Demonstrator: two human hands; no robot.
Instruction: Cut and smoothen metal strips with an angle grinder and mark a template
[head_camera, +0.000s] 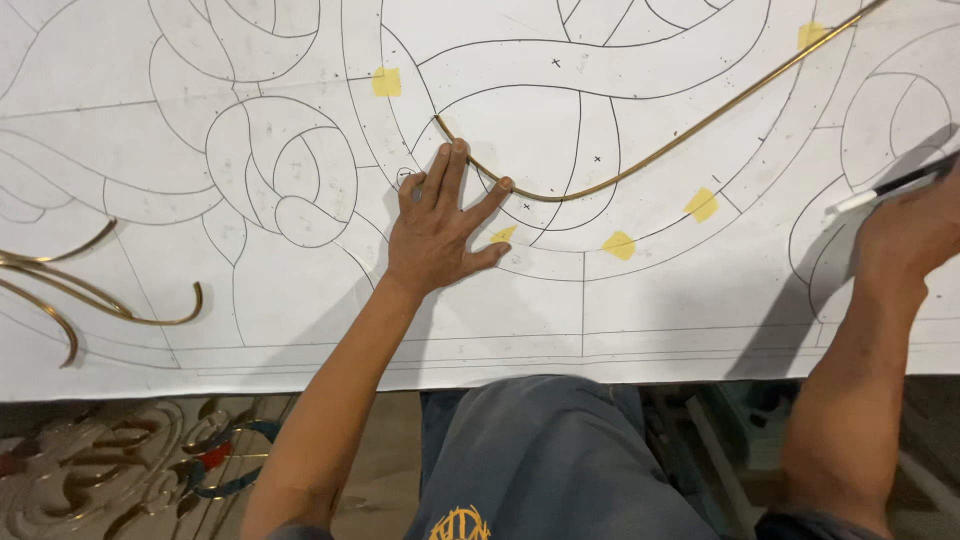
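A large white paper pattern (300, 300) with black curved outlines covers the table. A long, thin brass strip (640, 165) lies on it, bent along one drawn curve and running up to the top right. My left hand (440, 225) rests flat on the paper with fingers spread, its fingertips pressing the strip's left end. My right hand (915, 230) hovers at the right edge, closed around a black pen with a white tip (885, 190).
Several yellow tape squares (386, 81) are stuck on the paper. Curved brass pieces (90, 295) lie at the left edge. Below the table's front edge are my grey trousers (540, 450) and ornate metalwork (110, 470) on the floor.
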